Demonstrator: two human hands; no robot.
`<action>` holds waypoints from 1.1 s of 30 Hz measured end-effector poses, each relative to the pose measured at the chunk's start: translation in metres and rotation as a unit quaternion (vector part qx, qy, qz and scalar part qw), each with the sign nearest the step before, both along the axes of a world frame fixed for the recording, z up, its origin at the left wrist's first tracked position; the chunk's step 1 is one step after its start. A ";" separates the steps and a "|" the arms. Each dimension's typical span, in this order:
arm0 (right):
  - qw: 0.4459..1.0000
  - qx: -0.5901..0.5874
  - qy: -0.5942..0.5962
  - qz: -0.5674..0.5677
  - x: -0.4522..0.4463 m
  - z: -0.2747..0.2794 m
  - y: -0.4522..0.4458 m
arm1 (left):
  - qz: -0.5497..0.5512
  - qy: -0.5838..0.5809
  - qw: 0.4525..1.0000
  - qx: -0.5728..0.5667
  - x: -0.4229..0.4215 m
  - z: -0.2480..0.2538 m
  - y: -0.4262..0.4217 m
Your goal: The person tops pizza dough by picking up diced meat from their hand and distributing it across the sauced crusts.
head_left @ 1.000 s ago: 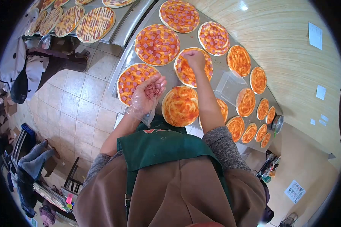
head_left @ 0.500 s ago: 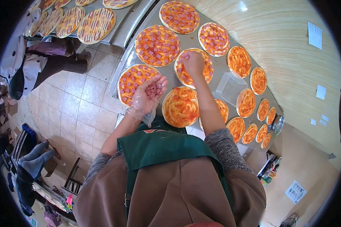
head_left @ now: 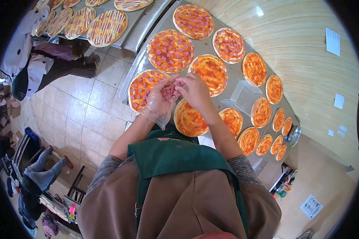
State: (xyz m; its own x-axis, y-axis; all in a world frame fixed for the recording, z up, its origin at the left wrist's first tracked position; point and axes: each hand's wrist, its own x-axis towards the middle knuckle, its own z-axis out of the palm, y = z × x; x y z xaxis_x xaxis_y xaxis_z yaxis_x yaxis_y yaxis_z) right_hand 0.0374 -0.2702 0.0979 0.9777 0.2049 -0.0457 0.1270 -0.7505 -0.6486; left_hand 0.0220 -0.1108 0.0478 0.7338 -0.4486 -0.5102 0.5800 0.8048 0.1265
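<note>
My left hand (head_left: pixel 158 102), with clear plastic (head_left: pixel 154 113) around its palm and wrist, is cupped palm up around a heap of diced ham (head_left: pixel 170 93). The fingers of my right hand (head_left: pixel 196 91) are bent and pinched together at the heap's right side, touching the ham. Just beyond is a sauced pizza (head_left: pixel 210 73) with a few ham cubes along its rim. Partly behind my left hand lies a ham-topped pizza (head_left: pixel 138 88). A sauced pizza without ham (head_left: pixel 190 119) sits below my right hand, partly covered by that forearm.
Pizzas with ham (head_left: pixel 170 51) stand at the far end of the metal table (head_left: pixel 233 73). A clear plastic container (head_left: pixel 245 95) and several sauce-only pizzas (head_left: pixel 254 69) are to the right. Another person (head_left: pixel 62 65) stands at the upper left, near a counter of drizzled pizzas (head_left: pixel 107 28).
My right hand has come back from over the middle pizza to the ham in my left palm. The view has shifted slightly.
</note>
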 end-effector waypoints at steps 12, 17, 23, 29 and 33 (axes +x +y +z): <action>0.931 0.292 0.108 -0.192 0.043 -0.053 -0.074 | -0.020 0.043 0.999 0.002 0.001 0.004 -0.006; 0.941 0.197 0.131 -0.243 0.089 -0.107 -0.126 | -0.024 0.049 0.998 0.017 -0.004 0.003 -0.003; 0.982 0.039 0.077 -0.170 0.109 -0.115 -0.122 | -0.030 0.056 0.998 0.028 -0.009 -0.002 -0.001; 0.982 -0.086 0.046 -0.160 0.115 -0.108 -0.105 | -0.013 0.067 0.997 0.028 -0.008 0.000 0.000; 0.980 -0.105 0.029 -0.166 0.116 -0.109 -0.103 | -0.010 0.070 0.997 0.018 -0.006 0.001 0.003</action>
